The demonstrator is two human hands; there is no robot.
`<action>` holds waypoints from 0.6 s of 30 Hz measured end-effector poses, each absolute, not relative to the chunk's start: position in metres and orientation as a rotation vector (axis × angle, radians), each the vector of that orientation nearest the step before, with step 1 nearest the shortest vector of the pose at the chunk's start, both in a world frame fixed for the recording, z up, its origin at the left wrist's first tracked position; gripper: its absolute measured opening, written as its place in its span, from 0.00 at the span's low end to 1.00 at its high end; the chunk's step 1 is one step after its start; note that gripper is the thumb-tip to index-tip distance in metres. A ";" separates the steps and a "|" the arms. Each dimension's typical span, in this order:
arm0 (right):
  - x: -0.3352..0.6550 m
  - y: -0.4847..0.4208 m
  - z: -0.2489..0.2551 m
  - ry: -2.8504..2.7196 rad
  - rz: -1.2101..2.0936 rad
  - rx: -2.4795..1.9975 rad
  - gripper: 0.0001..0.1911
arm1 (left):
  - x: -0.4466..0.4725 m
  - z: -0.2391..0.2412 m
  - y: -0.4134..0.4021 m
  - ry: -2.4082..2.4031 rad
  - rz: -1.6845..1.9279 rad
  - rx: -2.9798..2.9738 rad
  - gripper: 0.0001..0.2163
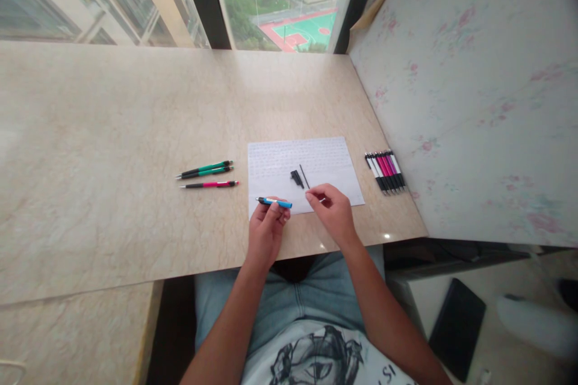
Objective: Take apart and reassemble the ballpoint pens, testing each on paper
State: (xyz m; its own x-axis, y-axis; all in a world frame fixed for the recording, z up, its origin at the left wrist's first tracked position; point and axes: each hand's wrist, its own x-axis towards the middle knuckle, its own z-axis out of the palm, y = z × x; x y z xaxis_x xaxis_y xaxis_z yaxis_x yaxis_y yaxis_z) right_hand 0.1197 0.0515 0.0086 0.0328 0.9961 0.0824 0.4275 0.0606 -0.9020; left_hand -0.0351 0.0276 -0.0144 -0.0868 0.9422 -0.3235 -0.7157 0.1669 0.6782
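Observation:
My left hand point(266, 230) holds a blue pen barrel point(274, 202) level over the near edge of a white sheet of paper point(316, 159). My right hand point(332, 210) sits just to its right, fingertips pinched on something very small that I cannot make out. On the paper lie a short black pen part point(297, 178) and a thin dark refill point(304, 175). Both hands rest near the desk's front edge.
Two green pens point(206, 169) and a pink pen point(210, 184) lie left of the paper on the beige desk point(112, 150). A row of several pink, black and white pens point(385, 171) lies at the right, by the floral wall point(474, 90). A window is behind.

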 end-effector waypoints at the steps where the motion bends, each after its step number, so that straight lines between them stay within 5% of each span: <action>1: 0.122 0.054 0.006 -1.531 0.764 -1.562 0.08 | -0.036 -0.014 0.028 0.868 1.421 0.307 0.10; 7: 0.126 0.060 -0.008 -1.750 0.355 -1.922 0.14 | -0.039 -0.016 0.031 0.839 1.413 0.231 0.11; 18: 0.112 0.063 -0.006 -1.807 0.219 -2.119 0.09 | -0.037 -0.016 0.029 0.850 1.415 0.289 0.10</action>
State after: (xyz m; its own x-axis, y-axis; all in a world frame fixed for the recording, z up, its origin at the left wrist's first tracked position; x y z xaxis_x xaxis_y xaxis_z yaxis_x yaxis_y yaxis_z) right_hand 0.1118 0.0632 -0.0065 0.1764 0.9787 0.1048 0.9252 -0.1285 -0.3571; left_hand -0.0372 0.0293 -0.0159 -0.0718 0.9364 -0.3436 -0.7432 0.1795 0.6445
